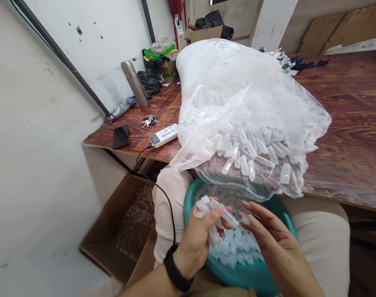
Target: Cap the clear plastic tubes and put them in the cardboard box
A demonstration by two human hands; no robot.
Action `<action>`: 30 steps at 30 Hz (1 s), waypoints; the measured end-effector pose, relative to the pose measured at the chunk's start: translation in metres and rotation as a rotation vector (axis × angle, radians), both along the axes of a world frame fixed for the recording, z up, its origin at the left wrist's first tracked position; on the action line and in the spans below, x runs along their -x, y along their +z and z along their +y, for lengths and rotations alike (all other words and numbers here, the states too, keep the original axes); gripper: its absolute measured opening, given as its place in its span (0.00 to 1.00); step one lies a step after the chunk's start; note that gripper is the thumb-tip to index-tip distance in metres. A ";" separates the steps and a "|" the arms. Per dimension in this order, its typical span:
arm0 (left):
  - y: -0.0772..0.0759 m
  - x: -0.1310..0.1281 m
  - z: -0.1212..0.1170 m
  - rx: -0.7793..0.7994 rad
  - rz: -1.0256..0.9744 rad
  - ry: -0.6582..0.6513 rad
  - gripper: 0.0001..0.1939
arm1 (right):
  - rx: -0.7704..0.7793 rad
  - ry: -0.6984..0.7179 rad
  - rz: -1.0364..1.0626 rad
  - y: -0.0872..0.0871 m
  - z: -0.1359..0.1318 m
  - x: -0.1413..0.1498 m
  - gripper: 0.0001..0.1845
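My left hand [195,237] is closed around several translucent white plastic tubes [228,215] that point in different directions. Close by on the right, my right hand [276,239] pinches a small translucent plastic piece [245,219], which looks like a cap, between thumb and fingertips. It is near the end of one held tube; whether they touch I cannot tell. Both hands are above a teal basin [190,198] between the legs, filled with many small translucent pieces [234,249]. Beyond it, loose tubes [251,150] spill at the mouth of a big clear plastic bag [228,78].
The bag lies on a wood-patterned table [345,123]. To its left are a white device [164,136] with a black cable [163,192], a phone [121,137], keys [148,120], a steel flask [135,84] and an umbrella [122,109]. A cardboard box [104,222] with tubes stands lower left.
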State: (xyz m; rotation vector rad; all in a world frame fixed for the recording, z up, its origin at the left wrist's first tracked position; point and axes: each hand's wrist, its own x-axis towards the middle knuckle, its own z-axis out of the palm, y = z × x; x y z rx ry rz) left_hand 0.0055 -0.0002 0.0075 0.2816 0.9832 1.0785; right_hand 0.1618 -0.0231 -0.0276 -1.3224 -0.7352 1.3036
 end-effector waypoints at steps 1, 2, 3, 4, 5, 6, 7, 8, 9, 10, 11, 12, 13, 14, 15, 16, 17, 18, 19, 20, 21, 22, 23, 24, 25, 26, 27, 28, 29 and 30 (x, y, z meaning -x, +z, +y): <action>0.000 -0.001 -0.001 0.005 0.003 0.005 0.28 | -0.016 -0.017 0.019 0.001 0.001 0.001 0.20; 0.001 -0.002 -0.002 0.011 0.004 0.013 0.27 | -0.038 -0.023 0.025 0.001 0.001 0.001 0.20; 0.001 -0.003 -0.003 0.011 0.005 0.025 0.27 | -0.064 -0.015 0.013 0.002 0.001 0.001 0.19; 0.002 -0.003 -0.003 0.004 0.011 0.038 0.27 | -0.094 0.001 -0.018 0.003 0.001 0.002 0.19; 0.002 -0.003 -0.004 -0.013 0.024 0.050 0.27 | -0.126 0.026 -0.065 0.003 -0.001 0.002 0.18; 0.002 -0.003 -0.003 -0.037 0.043 0.059 0.27 | -0.159 0.053 -0.127 0.002 -0.002 0.001 0.18; 0.002 -0.003 -0.003 -0.064 0.065 0.064 0.26 | -0.195 0.079 -0.200 0.002 -0.005 0.001 0.17; 0.002 -0.002 -0.003 -0.090 0.089 0.065 0.26 | -0.231 0.103 -0.281 0.001 -0.007 0.001 0.17; 0.001 -0.001 -0.003 -0.113 0.111 0.066 0.25 | -0.271 0.123 -0.361 0.000 -0.010 0.001 0.17; -0.001 -0.001 -0.003 -0.130 0.133 0.065 0.25 | -0.309 0.134 -0.431 -0.001 -0.012 0.002 0.17; -0.002 -0.001 -0.004 -0.144 0.154 0.060 0.24 | -0.346 0.140 -0.486 -0.001 -0.013 0.002 0.16; -0.004 -0.001 -0.005 -0.152 0.175 0.050 0.24 | -0.379 0.138 -0.523 -0.001 -0.013 0.003 0.15; -0.006 -0.001 -0.005 -0.157 0.194 0.038 0.23 | -0.407 0.131 -0.545 -0.001 -0.013 0.003 0.15; -0.007 -0.002 -0.006 -0.158 0.210 0.028 0.23 | -0.431 0.120 -0.560 0.000 -0.012 0.004 0.14; -0.008 -0.003 -0.007 -0.154 0.216 0.021 0.23 | -0.454 0.111 -0.579 0.001 -0.011 0.004 0.14; -0.009 -0.004 -0.008 -0.147 0.213 0.026 0.23 | -0.476 0.104 -0.608 0.002 -0.010 0.005 0.13; -0.010 -0.005 -0.008 -0.139 0.201 0.040 0.24 | -0.499 0.098 -0.647 0.002 -0.009 0.005 0.13; -0.011 -0.007 -0.009 -0.133 0.183 0.056 0.25 | -0.523 0.089 -0.689 0.003 -0.009 0.005 0.12; -0.011 -0.008 -0.009 -0.128 0.164 0.074 0.25 | -0.546 0.079 -0.725 0.003 -0.009 0.005 0.11; -0.012 -0.009 -0.009 -0.123 0.148 0.090 0.25 | -0.559 0.069 -0.747 0.003 -0.010 0.005 0.11; -0.012 -0.010 -0.009 -0.118 0.139 0.100 0.25 | -0.560 0.055 -0.749 0.003 -0.011 0.006 0.10; -0.012 -0.011 -0.009 -0.112 0.138 0.103 0.25 | -0.541 0.042 -0.724 0.003 -0.012 0.006 0.10; -0.011 -0.011 -0.010 -0.108 0.142 0.101 0.24 | -0.503 0.030 -0.675 0.002 -0.014 0.007 0.10; -0.010 -0.011 -0.010 -0.110 0.150 0.096 0.24 | -0.444 0.019 -0.609 0.002 -0.014 0.007 0.10; -0.009 -0.011 -0.010 -0.120 0.160 0.087 0.24 | -0.372 0.010 -0.530 0.002 -0.015 0.008 0.12; -0.008 -0.010 -0.010 -0.138 0.177 0.074 0.23 | -0.299 0.002 -0.449 0.002 -0.015 0.009 0.14; -0.007 -0.010 -0.010 -0.166 0.200 0.064 0.23 | -0.233 -0.002 -0.373 0.002 -0.014 0.010 0.17; -0.006 -0.009 -0.009 -0.201 0.227 0.060 0.22 | -0.181 -0.005 -0.313 0.003 -0.013 0.011 0.19; -0.006 -0.009 -0.009 -0.236 0.255 0.058 0.21 | -0.146 -0.007 -0.272 0.003 -0.012 0.012 0.21; -0.005 -0.008 -0.008 -0.267 0.279 0.057 0.20 | -0.129 -0.007 -0.251 0.004 -0.012 0.013 0.22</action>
